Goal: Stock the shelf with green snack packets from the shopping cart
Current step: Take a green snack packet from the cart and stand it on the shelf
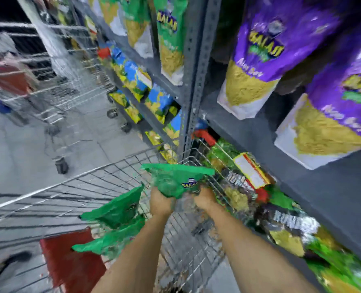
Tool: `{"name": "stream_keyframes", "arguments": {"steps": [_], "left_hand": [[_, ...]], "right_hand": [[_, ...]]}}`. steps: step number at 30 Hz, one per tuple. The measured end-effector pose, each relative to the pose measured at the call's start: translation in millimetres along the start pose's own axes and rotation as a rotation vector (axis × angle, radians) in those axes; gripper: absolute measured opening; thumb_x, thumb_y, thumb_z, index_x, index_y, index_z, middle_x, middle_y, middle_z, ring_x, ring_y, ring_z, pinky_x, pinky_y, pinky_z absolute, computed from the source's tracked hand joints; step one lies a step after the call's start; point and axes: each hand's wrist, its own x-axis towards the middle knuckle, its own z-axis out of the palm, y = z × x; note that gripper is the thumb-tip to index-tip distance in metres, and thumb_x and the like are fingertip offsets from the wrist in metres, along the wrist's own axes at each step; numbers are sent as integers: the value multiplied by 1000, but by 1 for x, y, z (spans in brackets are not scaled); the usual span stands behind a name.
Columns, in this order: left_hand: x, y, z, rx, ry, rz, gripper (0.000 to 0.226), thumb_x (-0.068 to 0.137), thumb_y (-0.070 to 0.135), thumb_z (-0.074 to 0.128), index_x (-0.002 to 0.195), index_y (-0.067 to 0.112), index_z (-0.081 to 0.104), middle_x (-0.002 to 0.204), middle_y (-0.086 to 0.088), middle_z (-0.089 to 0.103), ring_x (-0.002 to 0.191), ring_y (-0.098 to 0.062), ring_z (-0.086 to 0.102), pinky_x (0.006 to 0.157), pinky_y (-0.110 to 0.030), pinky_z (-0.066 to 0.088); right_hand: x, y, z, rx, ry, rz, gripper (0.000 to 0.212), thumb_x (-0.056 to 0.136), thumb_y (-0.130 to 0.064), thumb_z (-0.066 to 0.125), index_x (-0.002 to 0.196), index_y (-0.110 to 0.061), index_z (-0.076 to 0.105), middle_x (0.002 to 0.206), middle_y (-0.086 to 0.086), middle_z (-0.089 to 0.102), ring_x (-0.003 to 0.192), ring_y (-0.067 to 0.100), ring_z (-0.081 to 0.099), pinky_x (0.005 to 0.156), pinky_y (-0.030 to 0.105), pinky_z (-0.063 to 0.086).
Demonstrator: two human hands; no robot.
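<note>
Over the wire shopping cart (73, 182), both my hands grip one green snack packet (175, 178) by its lower end. My left hand (160, 200) holds its left side and my right hand (205, 199) its right side. Two more green packets (116, 210) stand in the cart to the left of my forearms. The grey shelf (323, 187) rises on the right, with green packets (334, 263) on its low level beside the cart. The whole view is motion-blurred.
Purple packets (266, 49) fill the upper right shelf, green and yellow ones (169, 34) the bay to the left, blue ones (133, 75) further along. A grey upright post (194, 81) stands between bays. More wire carts (37, 96) crowd the aisle at left.
</note>
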Motion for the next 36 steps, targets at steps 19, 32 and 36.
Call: {"name": "stream_keyframes", "arguments": {"steps": [19, 32, 36], "left_hand": [[-296, 151, 138, 339, -666, 905, 94, 47, 22, 94, 122, 13, 38, 116, 0, 51, 109, -14, 51, 93, -26, 44], [-295, 184, 285, 321, -721, 904, 99, 41, 20, 95, 116, 14, 31, 110, 0, 52, 104, -19, 54, 84, -25, 42], [-273, 177, 307, 291, -786, 857, 95, 47, 14, 93, 117, 15, 28, 116, -4, 50, 110, -21, 53, 87, -26, 42]], "right_hand": [[-304, 100, -287, 352, 795, -131, 39, 67, -33, 81, 82, -6, 57, 69, 3, 59, 67, 21, 54, 64, 35, 42], [-266, 149, -392, 423, 892, 13, 33, 74, -31, 75, 93, -10, 58, 87, 7, 60, 83, 24, 58, 74, 35, 48], [-245, 154, -399, 350, 878, 54, 33, 76, -36, 73, 86, -13, 52, 83, 4, 57, 77, 22, 54, 66, 31, 42]]}}
